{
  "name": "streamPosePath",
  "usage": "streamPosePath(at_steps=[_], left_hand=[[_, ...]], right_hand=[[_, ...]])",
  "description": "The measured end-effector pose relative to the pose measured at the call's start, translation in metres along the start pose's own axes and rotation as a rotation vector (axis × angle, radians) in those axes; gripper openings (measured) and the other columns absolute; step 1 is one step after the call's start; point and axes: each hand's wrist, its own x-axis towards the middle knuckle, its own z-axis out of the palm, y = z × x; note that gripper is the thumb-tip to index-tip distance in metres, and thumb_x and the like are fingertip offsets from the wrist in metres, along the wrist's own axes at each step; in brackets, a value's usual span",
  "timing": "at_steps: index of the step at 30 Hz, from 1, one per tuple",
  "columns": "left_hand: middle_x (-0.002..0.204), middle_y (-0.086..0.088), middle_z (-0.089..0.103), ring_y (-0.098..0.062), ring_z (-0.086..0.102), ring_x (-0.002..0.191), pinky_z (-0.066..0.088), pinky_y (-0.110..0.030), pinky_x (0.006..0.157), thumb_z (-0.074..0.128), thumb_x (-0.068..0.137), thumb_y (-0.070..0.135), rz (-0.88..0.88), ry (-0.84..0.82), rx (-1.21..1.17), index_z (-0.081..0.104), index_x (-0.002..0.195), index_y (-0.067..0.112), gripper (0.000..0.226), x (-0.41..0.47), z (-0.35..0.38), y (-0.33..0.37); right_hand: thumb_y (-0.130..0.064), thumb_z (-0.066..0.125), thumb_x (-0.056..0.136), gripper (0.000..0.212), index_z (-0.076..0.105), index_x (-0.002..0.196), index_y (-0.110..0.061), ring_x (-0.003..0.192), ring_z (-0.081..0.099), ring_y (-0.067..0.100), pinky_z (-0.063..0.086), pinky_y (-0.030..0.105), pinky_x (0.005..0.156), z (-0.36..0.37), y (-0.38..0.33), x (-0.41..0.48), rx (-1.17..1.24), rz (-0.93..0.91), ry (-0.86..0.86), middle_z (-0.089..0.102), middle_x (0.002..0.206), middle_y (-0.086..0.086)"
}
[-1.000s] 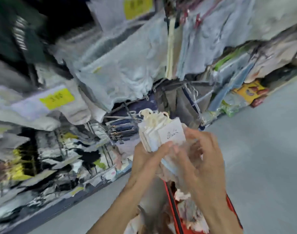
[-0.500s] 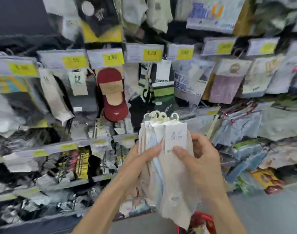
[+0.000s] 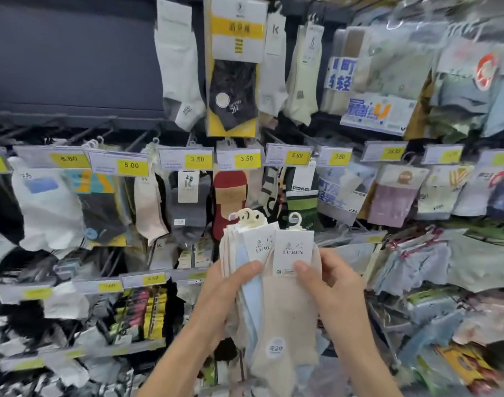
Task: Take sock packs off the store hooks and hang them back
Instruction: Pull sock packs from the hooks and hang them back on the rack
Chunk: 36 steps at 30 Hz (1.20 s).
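On store wall, sock packs

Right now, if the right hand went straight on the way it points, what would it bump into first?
Probably the sock bundle in the left hand: the right hand, pinching the front sock pack, points up-left at it. Shelf depth beyond is unclear.

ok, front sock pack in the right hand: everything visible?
The front sock pack: beige sock under a white card printed LU REN, cream plastic hook on top, round white sticker near the toe. Upright; the right hand pinches the card; it overlaps the stack in the left hand.
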Motion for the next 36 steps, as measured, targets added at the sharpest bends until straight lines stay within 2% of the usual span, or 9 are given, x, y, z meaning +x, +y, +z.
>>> streamPosePath(at_steps=[5, 8, 12, 18, 21, 26, 29, 32, 36], left_hand=[[0.115, -0.009, 0.075, -0.028, 0.072, 0.106, 0.06, -0.039, 0.086, 0.087, 0.064, 0.041, -0.012, -0.075, -0.029, 0.062, 0.127, 0.018, 0.071, 0.022, 0.0, 0.001], [0.115, -0.012, 0.075, -0.029, 0.073, 0.105, 0.061, -0.032, 0.079, 0.088, 0.065, 0.037, -0.034, -0.139, -0.028, 0.066, 0.125, 0.015, 0.068, 0.038, 0.004, -0.001], [0.12, -0.01, 0.073, -0.028, 0.071, 0.109, 0.06, -0.03, 0.08, 0.089, 0.069, 0.039, -0.018, -0.194, -0.031, 0.073, 0.117, 0.024, 0.053, 0.066, 0.011, -0.007], [0.123, -0.004, 0.073, -0.025, 0.069, 0.114, 0.055, -0.042, 0.096, 0.084, 0.068, 0.058, -0.058, -0.049, 0.03, 0.069, 0.122, 0.033, 0.061, 0.122, 0.019, -0.018], [0.122, -0.004, 0.073, -0.025, 0.069, 0.113, 0.049, -0.047, 0.102, 0.081, 0.068, 0.062, -0.127, 0.022, -0.019, 0.066, 0.128, 0.028, 0.07, 0.144, 0.022, -0.023], [0.11, -0.008, 0.077, -0.026, 0.074, 0.1, 0.061, -0.033, 0.077, 0.085, 0.069, 0.049, -0.055, 0.11, -0.022, 0.073, 0.117, 0.023, 0.055, 0.17, 0.03, -0.02], [0.108, -0.008, 0.078, -0.026, 0.075, 0.099, 0.06, -0.041, 0.085, 0.089, 0.061, 0.047, -0.021, 0.167, -0.012, 0.073, 0.116, 0.02, 0.063, 0.179, 0.029, -0.019], [0.107, -0.006, 0.078, -0.026, 0.075, 0.1, 0.056, -0.045, 0.091, 0.091, 0.053, 0.055, -0.002, 0.191, 0.01, 0.075, 0.111, 0.024, 0.068, 0.187, 0.022, -0.018], [0.108, 0.003, 0.078, -0.018, 0.075, 0.1, 0.06, -0.035, 0.081, 0.089, 0.05, 0.066, 0.028, 0.198, 0.038, 0.073, 0.106, 0.043, 0.062, 0.19, 0.006, -0.021]], right_hand=[[-0.026, 0.069, 0.086, 0.021, 0.074, 0.106, -0.031, 0.09, 0.07, 0.009, 0.057, 0.022, 0.066, -0.004, 0.003, 0.021, -0.048, 0.019, -0.095, 0.072, 0.101, -0.006], [-0.033, 0.069, 0.083, 0.019, 0.074, 0.101, -0.038, 0.097, 0.065, 0.007, 0.058, 0.027, 0.072, -0.011, 0.01, 0.039, -0.139, -0.025, -0.116, 0.063, 0.102, -0.008], [-0.029, 0.07, 0.085, 0.026, 0.07, 0.105, -0.045, 0.096, 0.066, 0.003, 0.057, 0.021, 0.071, -0.02, 0.025, 0.07, -0.171, -0.036, -0.16, 0.067, 0.104, -0.012], [-0.018, 0.072, 0.088, 0.024, 0.068, 0.101, -0.037, 0.088, 0.071, 0.009, 0.057, 0.024, 0.065, -0.031, 0.055, 0.121, -0.061, 0.027, -0.181, 0.075, 0.099, -0.007], [-0.015, 0.072, 0.088, 0.024, 0.068, 0.1, -0.036, 0.089, 0.071, 0.011, 0.057, 0.031, 0.071, -0.035, 0.071, 0.146, -0.058, 0.059, -0.142, 0.074, 0.1, -0.006], [-0.02, 0.072, 0.079, 0.038, 0.068, 0.113, -0.037, 0.1, 0.068, 0.004, 0.055, 0.022, 0.08, -0.032, 0.082, 0.178, -0.13, 0.004, -0.223, 0.071, 0.111, -0.014], [-0.019, 0.075, 0.076, 0.032, 0.066, 0.1, -0.038, 0.087, 0.07, 0.004, 0.054, 0.018, 0.068, -0.026, 0.088, 0.188, -0.081, 0.016, -0.214, 0.074, 0.098, -0.013], [-0.022, 0.072, 0.075, 0.025, 0.062, 0.095, -0.035, 0.086, 0.07, 0.009, 0.054, 0.022, 0.068, -0.021, 0.093, 0.198, -0.026, 0.034, -0.22, 0.073, 0.096, -0.008], [-0.017, 0.072, 0.082, 0.03, 0.059, 0.107, -0.027, 0.094, 0.07, 0.016, 0.058, 0.038, 0.079, -0.023, 0.101, 0.214, 0.05, 0.071, -0.082, 0.073, 0.103, -0.006]])
